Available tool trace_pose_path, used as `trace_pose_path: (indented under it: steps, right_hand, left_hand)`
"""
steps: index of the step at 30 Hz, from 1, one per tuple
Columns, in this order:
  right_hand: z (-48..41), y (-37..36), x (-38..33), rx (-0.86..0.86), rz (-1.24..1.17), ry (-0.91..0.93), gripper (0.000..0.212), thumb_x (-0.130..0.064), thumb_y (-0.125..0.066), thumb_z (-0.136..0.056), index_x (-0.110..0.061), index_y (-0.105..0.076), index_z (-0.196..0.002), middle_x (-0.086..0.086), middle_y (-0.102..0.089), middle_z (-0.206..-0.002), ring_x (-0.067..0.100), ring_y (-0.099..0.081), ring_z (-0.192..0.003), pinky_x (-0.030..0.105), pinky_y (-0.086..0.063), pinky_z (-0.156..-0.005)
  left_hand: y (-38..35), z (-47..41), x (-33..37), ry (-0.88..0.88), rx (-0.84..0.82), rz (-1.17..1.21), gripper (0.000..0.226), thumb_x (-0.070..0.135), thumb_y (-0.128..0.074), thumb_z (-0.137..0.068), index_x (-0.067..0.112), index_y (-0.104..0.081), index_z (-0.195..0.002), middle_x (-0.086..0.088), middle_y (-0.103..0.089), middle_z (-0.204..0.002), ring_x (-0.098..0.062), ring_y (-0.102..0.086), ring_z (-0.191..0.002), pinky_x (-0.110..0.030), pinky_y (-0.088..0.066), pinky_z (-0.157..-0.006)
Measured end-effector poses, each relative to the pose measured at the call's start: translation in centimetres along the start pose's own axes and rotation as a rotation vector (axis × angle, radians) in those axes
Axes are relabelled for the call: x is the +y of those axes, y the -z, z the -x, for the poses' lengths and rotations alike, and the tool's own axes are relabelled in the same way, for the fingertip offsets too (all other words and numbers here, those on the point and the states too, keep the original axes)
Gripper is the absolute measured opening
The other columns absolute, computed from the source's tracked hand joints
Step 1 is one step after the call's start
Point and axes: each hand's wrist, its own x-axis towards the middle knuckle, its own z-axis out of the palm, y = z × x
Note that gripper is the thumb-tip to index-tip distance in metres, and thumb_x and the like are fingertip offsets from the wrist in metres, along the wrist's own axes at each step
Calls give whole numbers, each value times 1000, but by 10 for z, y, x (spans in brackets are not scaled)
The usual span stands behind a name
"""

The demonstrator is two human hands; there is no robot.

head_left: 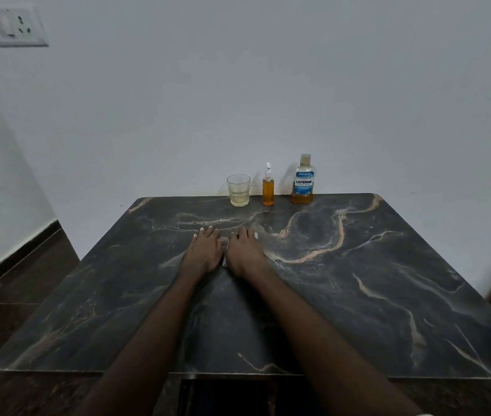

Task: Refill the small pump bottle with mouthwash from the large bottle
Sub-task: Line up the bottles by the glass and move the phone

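A large mouthwash bottle (pixel 303 180) with a blue label and a capped top stands at the table's far edge; amber liquid fills only its bottom. Just left of it stands the small pump bottle (pixel 268 187), nearly full of amber liquid, its white pump on top. My left hand (pixel 205 250) and my right hand (pixel 243 250) lie flat side by side on the table's middle, palms down, fingers straight. Something small and pale peeks out between and under them; I cannot tell what it is.
A clear glass (pixel 238 190) with a little pale liquid stands left of the pump bottle. The dark marble table (pixel 373 280) backs onto a white wall. A wall socket (pixel 17 27) sits at the upper left. Dark floor lies to the left.
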Motion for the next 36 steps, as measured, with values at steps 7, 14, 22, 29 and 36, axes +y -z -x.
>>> trace_pose_path:
  steps: [7, 14, 22, 29, 36]
  right_hand:
    - [1, 3, 18, -86, -46, 126, 54, -23, -41, -108, -5, -32, -158, 16, -29, -166, 31, -30, -151, 41, -25, -124]
    - [20, 22, 66, -121, 13, 102, 71, -19, -55, -102, -21, -20, -164, 2, -16, -172, 29, -21, -156, 47, -17, -126]
    - [45, 51, 156, -123, 37, -132, 72, -15, -54, -102, -12, -17, -164, 9, -13, -173, 28, -17, -158, 47, -18, -128]
    - [69, 33, 118, -48, 24, -191, 64, -21, -50, -103, -5, -27, -160, 15, -24, -169, 30, -23, -156, 45, -22, -127]
    - [84, -3, 28, -55, -37, 117, 67, -23, -45, -102, -3, -21, -162, 15, -23, -169, 29, -20, -157, 43, -16, -129]
  left_hand:
    - [1, 3, 0, 6, -6, -15, 53, 25, -29, -114, 4, -28, -163, -14, -20, -173, -31, -13, -162, -47, -11, -131]
    - [4, 4, 2, -4, -12, -13, 52, 24, -28, -114, 5, -29, -163, -14, -20, -173, -33, -14, -161, -48, -12, -131]
    - [5, 7, 3, 1, -15, -16, 53, 26, -27, -114, 6, -29, -163, -14, -20, -173, -34, -15, -161, -49, -11, -131]
    - [3, 5, 2, 11, -10, -37, 53, 26, -26, -114, 5, -28, -163, -14, -20, -173, -34, -16, -161, -48, -13, -131]
    - [1, 4, 2, 15, 3, -10, 53, 25, -28, -113, 4, -30, -162, -14, -21, -172, -34, -16, -161, -47, -13, -131]
